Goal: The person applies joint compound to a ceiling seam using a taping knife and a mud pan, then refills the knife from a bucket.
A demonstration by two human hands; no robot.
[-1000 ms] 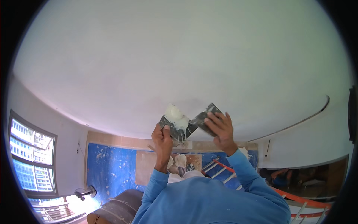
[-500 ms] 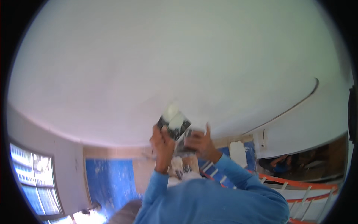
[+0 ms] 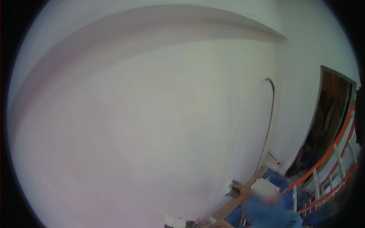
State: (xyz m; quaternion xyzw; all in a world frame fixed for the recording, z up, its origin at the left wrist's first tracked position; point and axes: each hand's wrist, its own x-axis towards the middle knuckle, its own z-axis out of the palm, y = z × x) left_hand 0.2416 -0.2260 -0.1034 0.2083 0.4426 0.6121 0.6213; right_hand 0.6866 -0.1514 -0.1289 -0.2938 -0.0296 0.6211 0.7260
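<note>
Near the bottom right, my right hand (image 3: 240, 192) grips a dark flat putty knife (image 3: 230, 188) with white compound on its blade, beside the pale wall (image 3: 133, 114); its fingers are partly hidden. My blue sleeve is mostly lost in a blurred patch below. At the bottom middle, a second dark blade (image 3: 178, 222) bearing white compound is cut off by the frame edge; my left hand is not visible.
An orange ladder (image 3: 327, 155) with pale rungs stands at the right, before a dark framed opening (image 3: 321, 121). An arched groove (image 3: 273, 98) runs down the wall. Blue floor covering (image 3: 275, 176) with white residue shows at the bottom right.
The view has swung, showing more wall and the doorway upright. My hands have separated: the right is lower and farther right, the left has left the frame with only its blade showing.
</note>
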